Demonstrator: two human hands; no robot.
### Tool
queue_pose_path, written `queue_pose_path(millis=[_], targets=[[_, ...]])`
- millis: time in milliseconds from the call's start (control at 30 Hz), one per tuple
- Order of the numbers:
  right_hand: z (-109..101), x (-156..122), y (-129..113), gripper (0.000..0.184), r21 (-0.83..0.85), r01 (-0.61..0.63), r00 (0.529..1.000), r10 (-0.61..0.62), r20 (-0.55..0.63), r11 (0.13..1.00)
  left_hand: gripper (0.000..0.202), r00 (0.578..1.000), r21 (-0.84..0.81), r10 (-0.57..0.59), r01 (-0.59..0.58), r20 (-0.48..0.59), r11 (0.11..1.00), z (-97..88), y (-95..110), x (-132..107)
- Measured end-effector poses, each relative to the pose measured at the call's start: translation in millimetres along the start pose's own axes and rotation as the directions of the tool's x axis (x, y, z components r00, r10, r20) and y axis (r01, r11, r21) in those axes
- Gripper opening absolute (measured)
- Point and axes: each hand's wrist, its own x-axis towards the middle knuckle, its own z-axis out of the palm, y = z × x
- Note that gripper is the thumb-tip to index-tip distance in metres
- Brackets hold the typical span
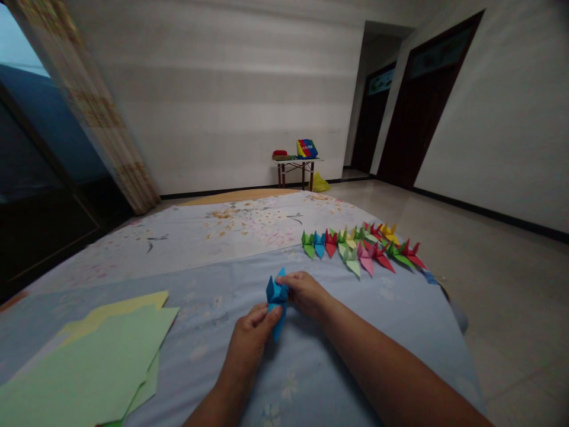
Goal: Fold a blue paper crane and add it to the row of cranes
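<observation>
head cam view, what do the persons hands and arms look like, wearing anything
The bare left hand and bare right hand have no gloves. The bare left forearm and bare right forearm show no sleeves. No watch, bracelet or ring is visible.

A home, shown by floral bedsheets (200, 237) spread on a tiled floor (489, 296), a curtain (93, 107) and wooden doors (422, 101).
</observation>
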Motion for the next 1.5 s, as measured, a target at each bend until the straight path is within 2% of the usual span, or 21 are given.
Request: queue_pose_path(millis=[267, 633, 967, 1100, 1233, 1267, 1367, 1500], targets=[[-0.1, 0.9, 2.8, 0.036, -0.001, 0.010, 1.000, -0.010, -0.016, 1.000, 0.042, 0.999, 0.047, -0.026, 0.028, -0.044, 0.998, 1.9, 7.9, -4.7], [1.4, 1.8, 8.6, 0.038, 0.007, -0.009, 0.999, 0.009, -0.046, 1.000, 0.037, 0.999, 0.050, 0.036, -0.034, -0.040, 0.998, 0.1, 4.3, -1.4], [3.1, 0.0, 5.7, 0.040, -0.064, 0.010, 1.000, -0.012, -0.019, 0.998, 0.040, 0.998, -0.007, -0.016, 0.016, -0.066, 1.000, 1.7, 7.0, -2.1], [-0.1, 3.3, 6.3, 0.041, -0.122, 0.040, 0.999, -0.039, 0.005, 0.992, 0.046, 0.986, 0.064, -0.001, 0.012, -0.167, 0.998, -2.9, 3.7, 2.9], [-0.2, 4.9, 6.1, 0.041, -0.197, 0.094, 0.996, -0.094, 0.008, 0.976, 0.060, 0.936, 0.120, 0.058, -0.018, -0.346, 0.993, -10.8, -3.2, 12.0], [0.3, 4.8, 5.8, 0.041, -0.215, 0.097, 0.995, -0.099, 0.004, 0.972, 0.061, 0.934, 0.125, 0.077, -0.035, -0.349, 0.992, -12.6, -4.7, 13.9], [1.9, 3.9, 4.4, 0.041, -0.259, 0.093, 0.995, -0.096, 0.002, 0.961, 0.057, 0.959, 0.145, 0.106, -0.069, -0.264, 0.987, -16.4, -7.3, 16.7], [1.4, 3.9, 3.3, 0.042, -0.285, 0.100, 0.994, -0.108, -0.011, 0.953, 0.054, 0.977, 0.141, 0.080, -0.052, -0.199, 0.989, -16.9, -6.0, 15.0]])
